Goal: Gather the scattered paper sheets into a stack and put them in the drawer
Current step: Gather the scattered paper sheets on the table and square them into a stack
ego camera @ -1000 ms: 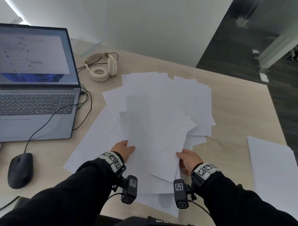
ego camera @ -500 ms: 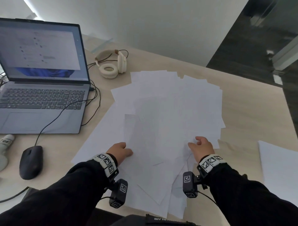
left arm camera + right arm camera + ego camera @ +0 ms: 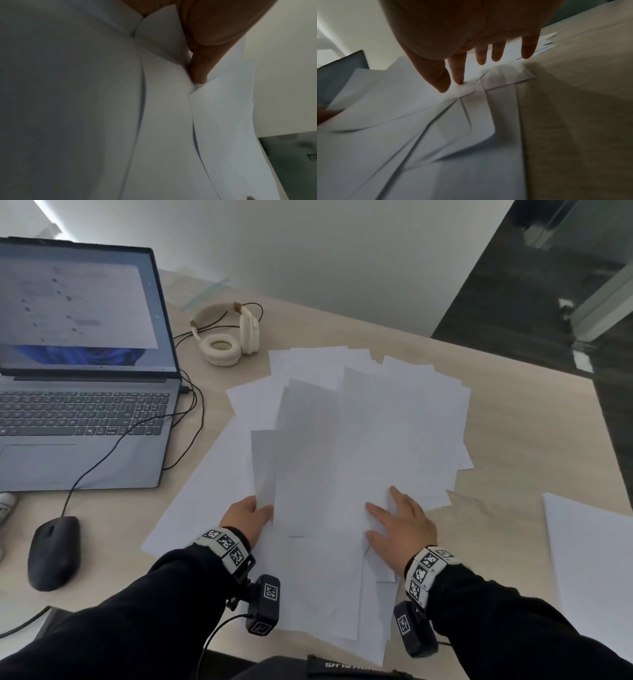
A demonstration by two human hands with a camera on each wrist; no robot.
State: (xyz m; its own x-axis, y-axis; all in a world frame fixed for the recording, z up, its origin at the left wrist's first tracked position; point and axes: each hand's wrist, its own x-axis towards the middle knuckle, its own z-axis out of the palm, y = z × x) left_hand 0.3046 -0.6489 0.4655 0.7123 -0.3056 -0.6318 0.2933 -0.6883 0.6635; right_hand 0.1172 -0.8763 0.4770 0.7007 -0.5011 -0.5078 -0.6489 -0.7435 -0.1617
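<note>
still early imo: left hand (image 3: 247,517) pinches a few raised paper sheets (image 3: 346,440), right hand (image 3: 400,525) lies flat and spread on the messy desk (image 3: 534,440) pile, no drawer in sight

Office: desk (image 3: 513,440), laptop (image 3: 82,392), mouse (image 3: 54,553), headphones (image 3: 226,335).

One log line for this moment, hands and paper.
left hand: pinches lifted sheets | right hand: flat on paper pile | desk | drawer: not visible

Left hand (image 3: 247,517) pinching, right hand (image 3: 399,523) flat (fingers spread).
</note>
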